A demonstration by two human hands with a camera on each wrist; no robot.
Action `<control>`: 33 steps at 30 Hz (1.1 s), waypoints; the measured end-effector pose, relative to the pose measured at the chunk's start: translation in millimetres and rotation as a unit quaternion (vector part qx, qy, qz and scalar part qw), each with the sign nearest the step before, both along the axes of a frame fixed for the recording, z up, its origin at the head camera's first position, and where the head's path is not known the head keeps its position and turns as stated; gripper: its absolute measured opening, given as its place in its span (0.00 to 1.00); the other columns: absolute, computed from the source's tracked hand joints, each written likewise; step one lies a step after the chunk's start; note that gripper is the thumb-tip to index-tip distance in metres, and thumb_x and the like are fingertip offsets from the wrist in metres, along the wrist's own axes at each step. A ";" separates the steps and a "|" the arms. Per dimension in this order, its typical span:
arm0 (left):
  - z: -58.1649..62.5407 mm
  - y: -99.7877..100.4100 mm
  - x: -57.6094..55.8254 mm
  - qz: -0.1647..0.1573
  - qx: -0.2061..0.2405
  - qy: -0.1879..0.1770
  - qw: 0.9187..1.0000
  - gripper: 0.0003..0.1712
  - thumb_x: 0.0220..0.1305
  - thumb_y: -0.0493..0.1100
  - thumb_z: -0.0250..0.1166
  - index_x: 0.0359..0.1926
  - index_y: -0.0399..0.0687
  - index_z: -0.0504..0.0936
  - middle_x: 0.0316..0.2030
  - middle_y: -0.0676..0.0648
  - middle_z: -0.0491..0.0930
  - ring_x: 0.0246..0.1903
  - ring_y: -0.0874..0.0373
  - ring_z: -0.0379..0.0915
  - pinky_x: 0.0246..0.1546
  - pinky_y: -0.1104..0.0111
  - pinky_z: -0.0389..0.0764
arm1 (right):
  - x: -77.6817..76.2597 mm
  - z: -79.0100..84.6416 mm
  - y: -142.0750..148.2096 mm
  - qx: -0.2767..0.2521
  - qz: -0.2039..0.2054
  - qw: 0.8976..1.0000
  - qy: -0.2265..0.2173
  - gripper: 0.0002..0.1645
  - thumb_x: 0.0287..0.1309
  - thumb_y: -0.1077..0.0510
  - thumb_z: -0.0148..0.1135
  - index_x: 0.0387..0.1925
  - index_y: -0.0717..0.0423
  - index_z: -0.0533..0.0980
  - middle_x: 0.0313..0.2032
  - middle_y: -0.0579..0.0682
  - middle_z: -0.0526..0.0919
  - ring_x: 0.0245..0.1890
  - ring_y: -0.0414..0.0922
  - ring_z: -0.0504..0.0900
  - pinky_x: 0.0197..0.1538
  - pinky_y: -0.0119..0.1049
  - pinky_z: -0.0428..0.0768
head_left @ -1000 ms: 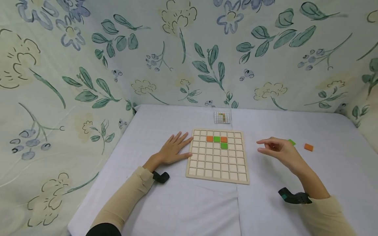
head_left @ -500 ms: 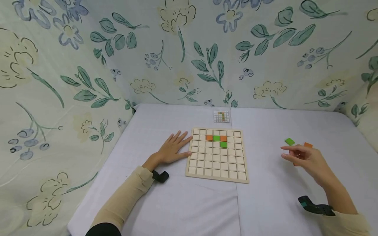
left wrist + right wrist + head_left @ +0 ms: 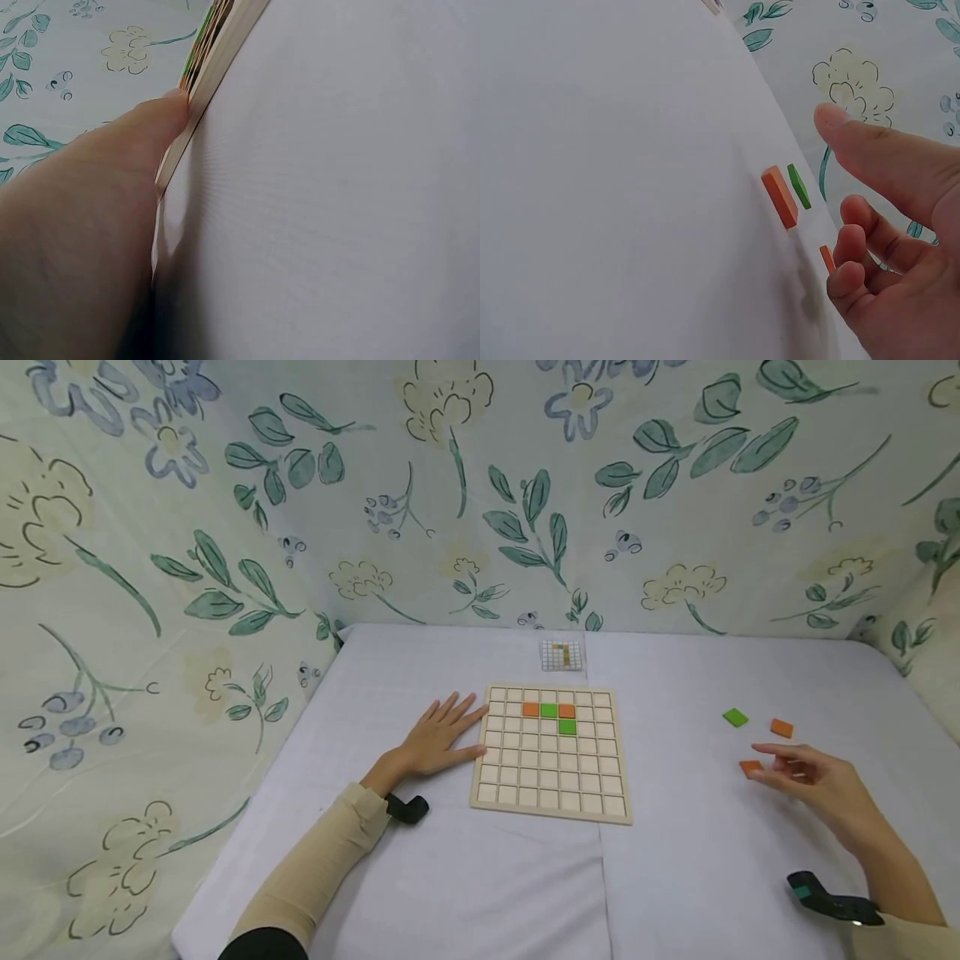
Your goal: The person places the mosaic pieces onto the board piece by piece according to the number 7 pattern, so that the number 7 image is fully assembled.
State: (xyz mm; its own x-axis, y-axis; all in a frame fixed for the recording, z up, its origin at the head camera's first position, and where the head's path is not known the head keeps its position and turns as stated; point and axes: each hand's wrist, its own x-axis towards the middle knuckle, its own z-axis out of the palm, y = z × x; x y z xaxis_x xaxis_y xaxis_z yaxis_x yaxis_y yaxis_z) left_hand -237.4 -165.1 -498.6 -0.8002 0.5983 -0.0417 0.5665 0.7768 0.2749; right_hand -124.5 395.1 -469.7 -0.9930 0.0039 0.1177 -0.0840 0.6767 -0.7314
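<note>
My left hand (image 3: 437, 742) lies flat with fingers spread, its thumb and fingertips at the left edge of a wooden grid board (image 3: 551, 792). In the left wrist view the thumb (image 3: 150, 124) meets the board's side. Four squares are filled: orange tiles at both ends of a short row, a green tile (image 3: 549, 711) between, another green below the right one. My right hand (image 3: 832, 789) hovers at the right, thumb and forefinger apart, nothing between them. Its thumb tip overlaps a loose orange tile (image 3: 748, 768) in the head view; the right wrist view shows a gap.
A loose green tile (image 3: 735, 717) and a second orange tile (image 3: 782, 728) lie beyond the right hand. A small card with a printed grid pattern (image 3: 561, 656) lies behind the board. White cloth (image 3: 517, 885) covers the table; floral fabric hangs behind it.
My right hand has moved right, from beside the board to the loose tiles, uncovering the nearer orange tile. The left hand and the tiles on the board stay as they were.
</note>
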 end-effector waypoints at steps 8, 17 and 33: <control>-2.9 0.0 -1.6 -0.001 -0.001 0.006 1.000 0.47 0.68 0.77 0.39 0.80 0.66 0.42 0.79 0.50 0.37 0.77 0.48 0.26 0.73 0.50 0.30 | -3.8 -11.4 12.7 0.009 0.002 1.000 -0.029 0.28 0.60 0.52 0.72 0.60 0.55 0.78 0.38 0.45 0.72 0.33 0.36 0.69 0.30 0.28 0.69; -1.1 -0.1 -0.4 0.000 0.000 0.002 1.000 0.46 0.69 0.76 0.41 0.80 0.65 0.43 0.79 0.50 0.37 0.77 0.47 0.26 0.73 0.50 0.30 | -6.3 -17.8 11.9 0.021 0.013 0.999 -0.040 0.29 0.60 0.55 0.72 0.58 0.65 0.76 0.36 0.50 0.70 0.32 0.37 0.65 0.28 0.30 0.67; -2.3 -0.4 -1.5 0.001 -0.007 -0.002 1.000 0.47 0.69 0.76 0.41 0.80 0.65 0.42 0.79 0.51 0.35 0.77 0.48 0.25 0.73 0.51 0.29 | -11.5 -20.0 12.1 0.061 0.021 0.997 -0.048 0.24 0.62 0.57 0.69 0.54 0.70 0.78 0.34 0.51 0.72 0.30 0.40 0.65 0.27 0.32 0.67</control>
